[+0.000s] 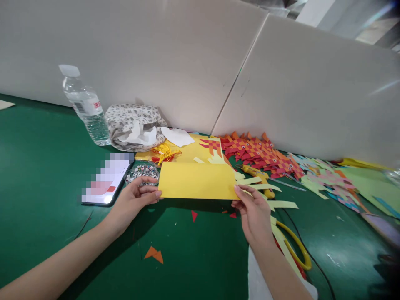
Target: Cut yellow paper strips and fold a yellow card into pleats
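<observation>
A yellow sheet of paper point(197, 180) is stretched level above the green table, one end in each hand. My left hand point(139, 196) pinches its lower left corner between thumb and fingers. At the lower right corner, my right hand point(253, 212) grips it the same way, thumb on top. Behind the sheet lie more yellow paper point(187, 152) and a yellow tassel point(165, 153). Pale green paper strips point(265, 187) stick out beyond my right hand. A clear dish of googly eyes point(142, 171) sits just past my left hand.
A water bottle point(89, 108), a patterned cloth bag point(131, 121) and a lit phone point(108, 181) stand or lie on the left. Woven red-orange paper fish point(259, 152), a yellow glue gun point(258, 177) and yellow-handled scissors point(300, 254) are on the right. Orange scraps point(154, 253) lie in front.
</observation>
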A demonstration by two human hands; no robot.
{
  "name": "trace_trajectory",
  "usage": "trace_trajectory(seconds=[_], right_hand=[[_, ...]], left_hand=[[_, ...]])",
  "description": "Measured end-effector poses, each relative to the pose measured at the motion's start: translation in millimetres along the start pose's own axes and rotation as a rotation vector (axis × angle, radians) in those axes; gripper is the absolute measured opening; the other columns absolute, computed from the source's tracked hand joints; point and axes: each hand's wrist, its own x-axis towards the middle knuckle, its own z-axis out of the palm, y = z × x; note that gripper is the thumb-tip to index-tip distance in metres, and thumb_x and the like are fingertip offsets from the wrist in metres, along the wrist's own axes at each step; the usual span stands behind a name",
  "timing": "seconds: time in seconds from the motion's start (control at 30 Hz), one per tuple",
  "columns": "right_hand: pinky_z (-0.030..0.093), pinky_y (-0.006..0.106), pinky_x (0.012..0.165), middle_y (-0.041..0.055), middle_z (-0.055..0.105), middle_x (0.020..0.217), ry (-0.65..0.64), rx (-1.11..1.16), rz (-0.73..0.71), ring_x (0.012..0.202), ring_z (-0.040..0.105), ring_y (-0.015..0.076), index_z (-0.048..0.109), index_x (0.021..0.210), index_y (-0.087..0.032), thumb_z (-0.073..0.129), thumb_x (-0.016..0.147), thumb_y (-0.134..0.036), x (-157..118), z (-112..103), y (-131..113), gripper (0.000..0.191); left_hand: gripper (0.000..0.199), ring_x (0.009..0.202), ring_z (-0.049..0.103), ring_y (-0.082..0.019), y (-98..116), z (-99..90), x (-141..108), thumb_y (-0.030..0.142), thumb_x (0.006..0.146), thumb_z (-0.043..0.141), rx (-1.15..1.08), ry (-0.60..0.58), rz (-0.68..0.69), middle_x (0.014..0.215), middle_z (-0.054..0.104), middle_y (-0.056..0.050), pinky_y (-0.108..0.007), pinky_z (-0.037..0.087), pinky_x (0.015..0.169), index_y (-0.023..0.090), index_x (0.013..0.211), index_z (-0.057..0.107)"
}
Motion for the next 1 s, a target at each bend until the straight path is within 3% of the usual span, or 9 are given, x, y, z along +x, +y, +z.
trace_trajectory(seconds=[0.3,0.53,0.73,0.9,1.0], right_hand=[[0.047,0.013,0.044,-0.0053,0.062,0.054,-0.01,0.003,-0.007,0.043,0.055,0.0064,0.062,0.08,-0.018,0.085,0.058,-0.03,0.3,1.3,-1.4,0.035],[0.048,0.016,0.045,-0.0016,0.067,0.065,-0.046,0.034,0.005,0.047,0.058,0.0079,0.066,0.071,-0.018,0.085,0.054,-0.026,0.8,-1.7,-5.7,0.027],[0.049,0.021,0.046,0.0008,0.067,0.069,-0.128,0.056,-0.037,0.053,0.059,0.0112,0.073,0.073,-0.017,0.08,0.055,-0.021,2.6,-6.4,-9.4,0.02],[0.05,0.022,0.047,-0.0004,0.065,0.068,-0.167,0.069,-0.059,0.054,0.059,0.0121,0.072,0.083,-0.02,0.077,0.059,-0.02,4.1,-8.5,-8.6,0.025],[0.049,0.022,0.047,-0.0004,0.065,0.069,-0.152,0.054,-0.061,0.053,0.059,0.0114,0.071,0.078,-0.019,0.077,0.058,-0.02,3.9,-8.5,-8.4,0.022]], left_hand=[[0.045,0.073,0.068,-0.015,1.2,0.5,-0.3,0.033,0.06,0.081,0.034,0.01,0.017,0.073,0.069,0.003,-0.024,0.053,0.069,0.021,0.095,0.056],[0.045,0.073,0.068,-0.016,2.0,1.0,-0.5,0.033,0.06,0.081,0.034,0.012,0.017,0.072,0.069,0.002,-0.025,0.054,0.069,0.02,0.095,0.056],[0.045,0.073,0.068,-0.016,0.3,0.0,0.8,0.034,0.06,0.081,0.049,0.022,0.026,0.074,0.069,0.002,-0.025,0.054,0.068,0.02,0.095,0.056],[0.045,0.072,0.068,-0.016,-0.2,-0.5,0.4,0.033,0.06,0.081,0.04,0.018,0.023,0.073,0.068,0.002,-0.024,0.053,0.068,0.02,0.095,0.056],[0.044,0.073,0.067,-0.015,0.3,-0.3,0.2,0.032,0.06,0.081,0.035,0.016,0.016,0.073,0.068,0.002,-0.024,0.053,0.069,0.02,0.095,0.056]])
